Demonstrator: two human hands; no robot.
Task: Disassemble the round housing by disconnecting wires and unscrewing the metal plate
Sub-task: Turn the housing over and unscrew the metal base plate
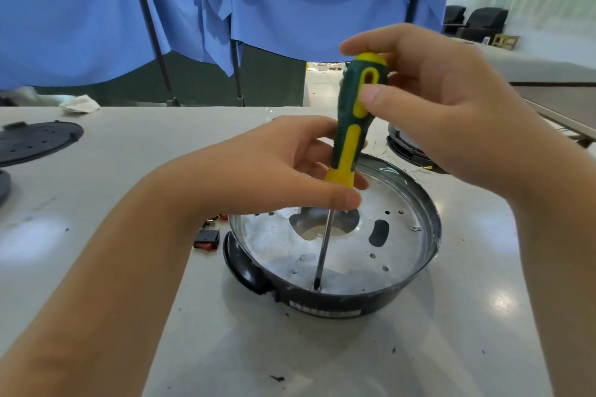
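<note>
Blue cloth [290, 3] hangs in folds along the far side of a pale grey table [135, 151], with dark chairs [477, 21] visible in the room at the far right. On the table, near the middle and slightly right, sits the round housing [332, 296], a shallow black shell with a black handle on its left side and a label strip on its near wall. Inside it lies the metal plate [348, 255], silvery, with a large irregular cutout in its centre, an oblong slot to the right and several small holes and screw heads. A screwdriver [351, 126] with a green and yellow handle stands almost upright over the housing, tilted a little to the right at the top, its tip set down at the near edge of the plate. The left hand [283, 164] pinches the lower end of the handle between thumb and fingers, just above the shaft. The right hand [429, 97] grips the top of the handle, fingers curled over the cap and thumb pressed on the yellow inlay. Just left of the housing lies a small black and red switch [207, 239]. Another round black part [409, 151] sits behind the housing on the right, partly hidden by the right hand. At the far left rest a black perforated disc [35, 142] and a crumpled white rag [80, 103].
</note>
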